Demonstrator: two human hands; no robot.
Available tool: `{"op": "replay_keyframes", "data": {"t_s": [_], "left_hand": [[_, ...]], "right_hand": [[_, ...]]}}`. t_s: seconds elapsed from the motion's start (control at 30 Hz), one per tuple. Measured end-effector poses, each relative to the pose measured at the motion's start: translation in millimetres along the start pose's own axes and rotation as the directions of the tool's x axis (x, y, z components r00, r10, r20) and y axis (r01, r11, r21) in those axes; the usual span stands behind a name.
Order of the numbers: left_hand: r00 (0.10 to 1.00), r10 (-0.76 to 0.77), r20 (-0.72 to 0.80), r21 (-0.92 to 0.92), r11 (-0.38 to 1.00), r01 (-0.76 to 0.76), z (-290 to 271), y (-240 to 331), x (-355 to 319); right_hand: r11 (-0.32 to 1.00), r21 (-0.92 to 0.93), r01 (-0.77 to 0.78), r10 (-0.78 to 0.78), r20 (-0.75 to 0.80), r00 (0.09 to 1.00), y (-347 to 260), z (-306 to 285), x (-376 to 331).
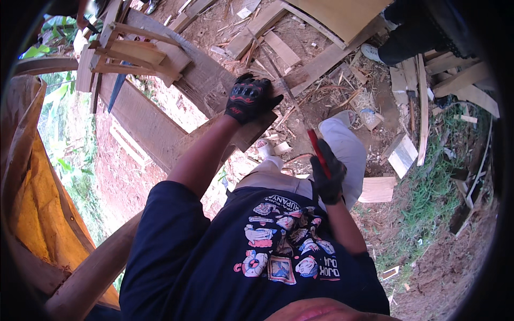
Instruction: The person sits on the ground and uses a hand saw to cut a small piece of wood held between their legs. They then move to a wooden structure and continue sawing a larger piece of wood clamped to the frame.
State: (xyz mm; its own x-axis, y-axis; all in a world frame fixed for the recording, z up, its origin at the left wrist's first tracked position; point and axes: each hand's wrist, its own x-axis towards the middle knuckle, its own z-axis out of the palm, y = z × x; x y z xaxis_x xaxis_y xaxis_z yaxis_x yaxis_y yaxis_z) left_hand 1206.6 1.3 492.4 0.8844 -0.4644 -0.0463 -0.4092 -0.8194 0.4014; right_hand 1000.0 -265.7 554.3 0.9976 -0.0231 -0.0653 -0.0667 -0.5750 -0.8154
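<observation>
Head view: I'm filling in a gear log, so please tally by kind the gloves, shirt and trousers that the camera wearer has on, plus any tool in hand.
Black gloves: 2
Dark printed shirt: 1
Light trousers: 1
Red-handled tool: 1
Total: 5

- The left arm reaches far, its bare left forearm (203, 158) slanting rightward from the bent elbow.
- The gloved left hand (249, 98) lies palm down, knuckles up, its thumb (276, 100) spread to the right; the other fingertips are hard to make out.
- The right forearm (347, 229), slightly blurred, is held nearer the body.
- The gloved right hand (331, 174) sits nearer and farther right than the left, fingers curled in a grip.
</observation>
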Motion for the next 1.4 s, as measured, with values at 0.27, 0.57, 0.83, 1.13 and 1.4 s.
{"op": "replay_keyframes", "data": {"t_s": [0.27,0.57,0.83,1.13,1.4], "left_hand": [[0.999,-0.032,0.007,-0.001,0.999,0.032,-3.2,0.8,1.9],[0.994,-0.092,0.054,0.012,0.996,0.092,-8.1,5.7,3.7],[0.997,-0.053,0.060,0.002,0.999,0.053,-5.2,3.6,3.4],[0.996,-0.086,0.020,-0.042,0.995,0.087,-11.5,3.4,-0.3],[0.992,-0.102,0.079,0.041,0.994,0.099,-7.7,4.6,3.8]], "right_hand": [[0.969,0.012,0.247,-0.243,-0.142,0.960,-11.3,31.0,73.8],[0.940,0.102,0.325,-0.304,-0.181,0.935,-15.0,62.0,137.6],[0.983,-0.155,0.096,-0.087,0.064,0.994,9.3,-38.1,-36.3],[0.924,0.131,0.360,-0.340,-0.151,0.928,-19.1,63.0,141.3],[0.965,0.149,0.215,-0.195,-0.135,0.971,11.9,48.9,92.7]]}}
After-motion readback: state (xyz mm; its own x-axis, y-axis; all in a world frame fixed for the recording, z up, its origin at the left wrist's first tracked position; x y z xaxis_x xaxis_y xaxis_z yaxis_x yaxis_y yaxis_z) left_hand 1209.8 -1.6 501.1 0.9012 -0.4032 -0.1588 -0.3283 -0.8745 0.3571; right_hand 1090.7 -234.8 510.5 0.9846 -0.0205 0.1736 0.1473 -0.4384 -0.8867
